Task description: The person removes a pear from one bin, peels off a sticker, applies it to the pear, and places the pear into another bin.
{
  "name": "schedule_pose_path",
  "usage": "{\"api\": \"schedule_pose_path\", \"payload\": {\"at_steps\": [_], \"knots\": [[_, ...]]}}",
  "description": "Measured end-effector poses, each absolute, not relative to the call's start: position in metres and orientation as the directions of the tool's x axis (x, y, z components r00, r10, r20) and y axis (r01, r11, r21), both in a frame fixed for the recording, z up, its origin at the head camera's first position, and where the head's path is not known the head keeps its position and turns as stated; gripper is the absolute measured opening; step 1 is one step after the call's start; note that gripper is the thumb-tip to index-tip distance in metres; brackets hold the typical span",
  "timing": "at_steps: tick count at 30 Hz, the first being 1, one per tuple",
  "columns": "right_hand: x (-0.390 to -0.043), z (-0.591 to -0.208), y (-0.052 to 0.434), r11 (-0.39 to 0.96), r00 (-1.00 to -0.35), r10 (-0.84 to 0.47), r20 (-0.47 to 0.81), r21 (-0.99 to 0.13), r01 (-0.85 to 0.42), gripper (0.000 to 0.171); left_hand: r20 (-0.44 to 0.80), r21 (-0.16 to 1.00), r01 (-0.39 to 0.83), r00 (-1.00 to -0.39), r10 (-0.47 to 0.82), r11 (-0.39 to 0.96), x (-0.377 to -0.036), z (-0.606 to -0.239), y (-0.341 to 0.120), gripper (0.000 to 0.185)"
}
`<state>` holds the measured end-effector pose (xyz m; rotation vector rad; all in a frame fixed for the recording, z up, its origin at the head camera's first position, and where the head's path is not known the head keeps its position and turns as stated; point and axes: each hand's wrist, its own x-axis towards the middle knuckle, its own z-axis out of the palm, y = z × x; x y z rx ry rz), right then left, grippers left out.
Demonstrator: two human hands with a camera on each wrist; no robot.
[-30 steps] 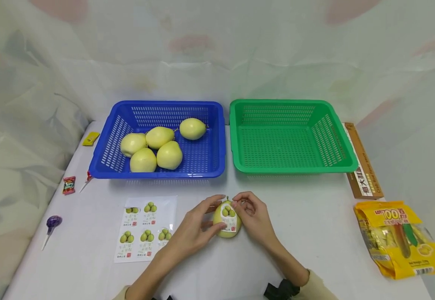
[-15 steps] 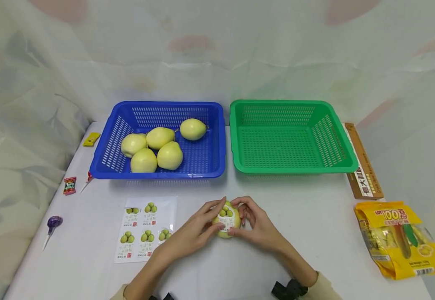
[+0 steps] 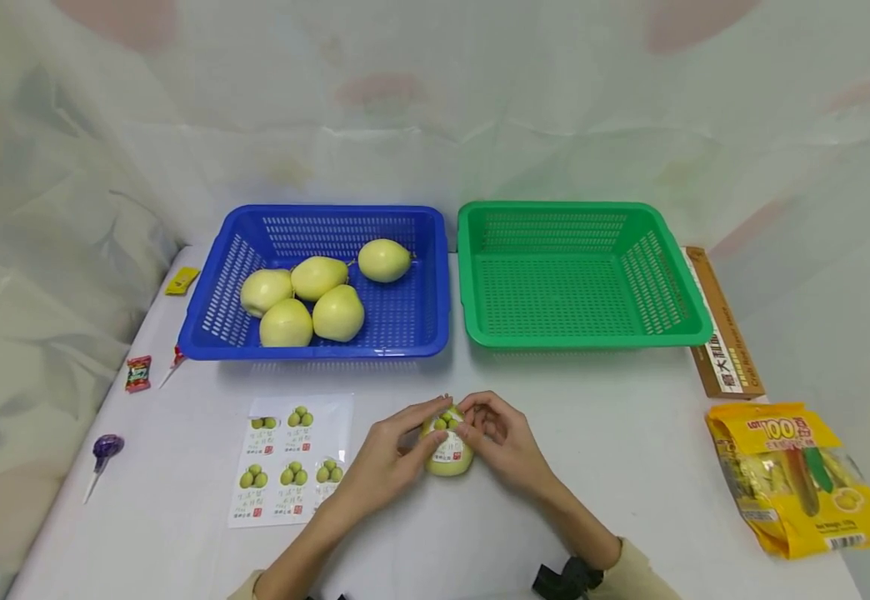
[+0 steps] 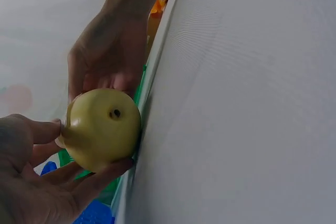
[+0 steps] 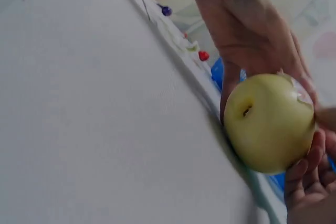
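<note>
A pale yellow-green pear (image 3: 446, 469) stands on the white table in front of me, a white label sticker (image 3: 452, 451) with printed pears on its near face. My left hand (image 3: 386, 458) holds it from the left, thumb on the sticker, fingers around the side. From the right, my right hand (image 3: 508, 446) grips it too, its thumb pressing the sticker's upper right part. The left wrist view shows the underside of the pear (image 4: 102, 135) between both hands. In the right wrist view a sticker edge (image 5: 303, 97) looks slightly raised from the skin.
A blue basket (image 3: 315, 353) with several pears stands behind left, a green basket (image 3: 588, 341) behind right. The sticker sheet (image 3: 273, 455) lies beside my left forearm. Lollipop (image 3: 107, 447) and wrapped candy (image 3: 138, 373) lie at left; brown box (image 3: 735, 350) and yellow snack bag (image 3: 798, 483) at right.
Both thumbs have shifted upward on the sticker since half a second ago. The right thumb has moved from its lower edge to the upper part. The pear has shifted slightly left.
</note>
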<state>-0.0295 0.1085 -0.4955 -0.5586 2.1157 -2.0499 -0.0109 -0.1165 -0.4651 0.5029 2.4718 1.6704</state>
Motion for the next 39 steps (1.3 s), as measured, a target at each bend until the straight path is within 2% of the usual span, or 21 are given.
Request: {"api": "schedule_pose_path", "payload": {"at_steps": [3,5,8,10,13,16,20,23,27,30,33,35,39], "knots": [[-0.026,-0.492,0.102,0.058,-0.938,-0.32,0.135,-0.985,-0.161,0.016,0.06,0.938,0.144,-0.963,0.263,0.314,-0.011,-0.463,-0.118,0.037],[-0.023,-0.492,0.099,0.144,-0.935,-0.316,0.159,-0.966,-0.213,0.017,0.035,0.943,0.103,-0.976,0.214,0.316,-0.011,-0.462,-0.118,0.032],[-0.017,-0.49,0.097,0.268,-0.915,-0.347,0.207,-0.913,-0.308,0.031,0.001,0.944,0.057,-0.985,0.171,0.325,-0.013,-0.463,-0.12,0.028],[-0.015,-0.489,0.098,0.303,-0.902,-0.379,0.209,-0.893,-0.334,0.042,-0.019,0.946,0.036,-0.986,0.167,0.321,-0.014,-0.464,-0.121,0.028],[-0.014,-0.484,0.102,0.323,-0.883,-0.434,0.178,-0.884,-0.337,0.051,-0.032,0.956,0.025,-0.981,0.189,0.292,-0.016,-0.466,-0.123,0.028],[-0.016,-0.478,0.109,0.313,-0.863,-0.487,0.132,-0.897,-0.313,0.053,-0.04,0.976,0.015,-0.969,0.245,0.218,-0.017,-0.468,-0.123,0.029],[-0.019,-0.463,0.127,0.239,-0.858,-0.507,0.078,-0.944,-0.227,0.053,-0.054,0.998,-0.04,-0.948,0.313,0.053,-0.02,-0.463,-0.118,0.029],[-0.031,-0.438,0.151,0.172,-0.84,-0.532,0.102,-0.959,-0.225,0.054,-0.033,0.998,-0.045,-0.947,0.318,-0.032,-0.024,-0.456,-0.11,0.029],[-0.067,-0.396,0.188,0.105,-0.783,-0.591,0.194,-0.944,-0.313,0.056,0.014,1.0,0.012,-0.945,0.326,-0.008,-0.034,-0.447,-0.095,0.036],[-0.109,-0.371,0.208,0.106,-0.775,-0.594,0.217,-0.933,-0.343,0.055,0.025,0.996,0.052,-0.939,0.342,0.072,-0.041,-0.443,-0.085,0.049],[-0.158,-0.355,0.217,0.205,-0.798,-0.583,0.155,-0.922,-0.329,0.053,0.026,0.989,0.076,-0.936,0.352,0.129,-0.048,-0.44,-0.077,0.061],[-0.19,-0.351,0.219,0.311,-0.819,-0.569,0.068,-0.905,-0.291,0.052,0.022,0.987,0.079,-0.933,0.359,0.143,-0.051,-0.438,-0.073,0.066],[-0.244,-0.353,0.213,0.418,-0.824,-0.554,-0.117,-0.895,-0.155,0.051,0.01,0.986,0.07,-0.93,0.368,0.149,-0.054,-0.437,-0.072,0.069]]}}
